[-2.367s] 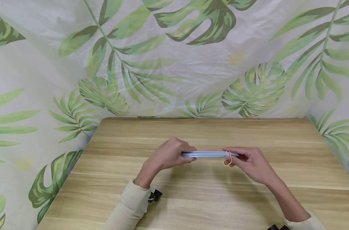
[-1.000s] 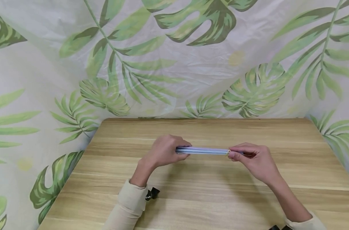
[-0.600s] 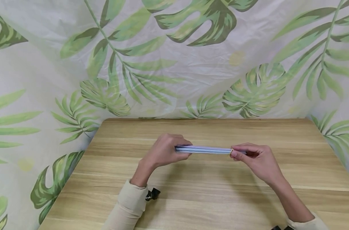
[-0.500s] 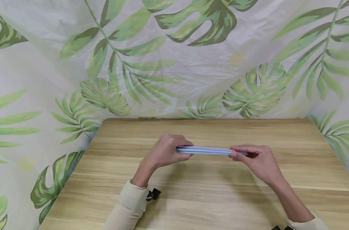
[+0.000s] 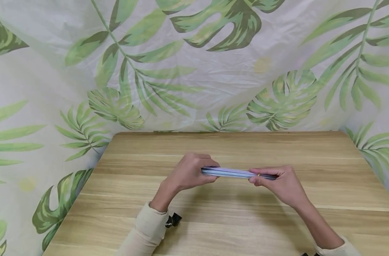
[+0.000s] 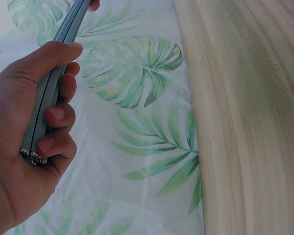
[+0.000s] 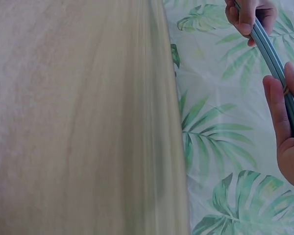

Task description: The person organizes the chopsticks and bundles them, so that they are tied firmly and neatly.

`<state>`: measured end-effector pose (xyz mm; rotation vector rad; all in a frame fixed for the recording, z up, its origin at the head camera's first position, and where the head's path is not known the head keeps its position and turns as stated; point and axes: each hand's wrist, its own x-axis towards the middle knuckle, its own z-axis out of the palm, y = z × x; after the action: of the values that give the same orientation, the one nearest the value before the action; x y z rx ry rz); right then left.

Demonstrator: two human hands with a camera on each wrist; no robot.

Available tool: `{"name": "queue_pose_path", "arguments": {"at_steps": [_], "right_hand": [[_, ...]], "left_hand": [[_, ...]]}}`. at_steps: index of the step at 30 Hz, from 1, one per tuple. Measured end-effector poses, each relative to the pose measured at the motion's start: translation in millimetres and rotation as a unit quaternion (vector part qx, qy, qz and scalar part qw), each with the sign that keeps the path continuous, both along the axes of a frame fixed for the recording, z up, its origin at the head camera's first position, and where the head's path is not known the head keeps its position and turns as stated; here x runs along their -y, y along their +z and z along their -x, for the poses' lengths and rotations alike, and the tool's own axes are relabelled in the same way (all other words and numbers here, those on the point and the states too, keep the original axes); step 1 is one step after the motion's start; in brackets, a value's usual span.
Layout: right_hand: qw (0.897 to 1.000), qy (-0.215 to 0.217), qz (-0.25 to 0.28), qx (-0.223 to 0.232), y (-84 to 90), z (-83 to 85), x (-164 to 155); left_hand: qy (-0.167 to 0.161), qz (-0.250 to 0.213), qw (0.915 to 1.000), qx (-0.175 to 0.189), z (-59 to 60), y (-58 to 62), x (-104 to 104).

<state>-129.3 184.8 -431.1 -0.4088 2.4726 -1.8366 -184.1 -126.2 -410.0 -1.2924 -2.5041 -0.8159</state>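
A bundle of slim pale-blue and lilac sticks (image 5: 232,173) is held above the table between both hands. Around its left end curl the fingers and thumb of my left hand (image 5: 188,172); in the left wrist view, dark stick ends poke out at the heel of that hand. My right hand (image 5: 283,183) pinches the bundle near its right end, thumb on the near side and fingers on the far side. Between those fingertips a yellow rubber band (image 7: 285,90) lies round the sticks, mostly hidden by the fingers in the head view.
The wood-grain table (image 5: 213,220) spreads beneath the hands. A leaf-printed cloth (image 5: 194,89) hangs behind and at both sides. Black wrist mounts (image 5: 173,220) stick out by the light sleeves (image 5: 149,222).
The rubber band, earlier a loose loop hanging below the sticks, now sits tight on them. My right fingers have shifted left along the bundle, which now slopes slightly down to the right.
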Motion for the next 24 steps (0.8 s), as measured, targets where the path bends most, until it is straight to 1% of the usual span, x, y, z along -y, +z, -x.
{"name": "queue_pose_path", "arguments": {"at_steps": [3, 5, 8, 12, 16, 20, 24], "right_hand": [[1.000, 0.005, -0.014, -0.001, 1.8, 1.5, -2], [1.000, 0.008, -0.029, -0.008, 3.0, 2.6, -5], [0.999, 0.006, -0.038, -0.021, 4.4, 4.0, -12], [1.000, 0.011, -0.009, -0.028, 5.2, 5.2, -17], [0.999, 0.018, 0.012, -0.026, 4.2, 6.6, -17], [0.999, 0.003, 0.024, -0.022, 1.8, 6.5, -14], [0.999, -0.009, 0.025, -0.021, -1.2, 5.9, -9]], "left_hand": [[0.007, 0.003, 1.0000, -0.005, -0.1, 1.5, 1], [0.011, 0.003, 0.9999, -0.011, 0.4, 2.5, 3], [0.021, 0.000, 0.9996, -0.020, 1.4, 3.8, 5], [0.032, -0.013, 0.9991, -0.024, 2.4, 5.0, 8], [0.030, -0.019, 0.9992, -0.020, 2.7, 5.1, 8], [0.026, -0.016, 0.9994, -0.019, 1.7, 4.4, 7], [0.031, -0.012, 0.9991, -0.026, -0.1, 5.0, 5]]}}
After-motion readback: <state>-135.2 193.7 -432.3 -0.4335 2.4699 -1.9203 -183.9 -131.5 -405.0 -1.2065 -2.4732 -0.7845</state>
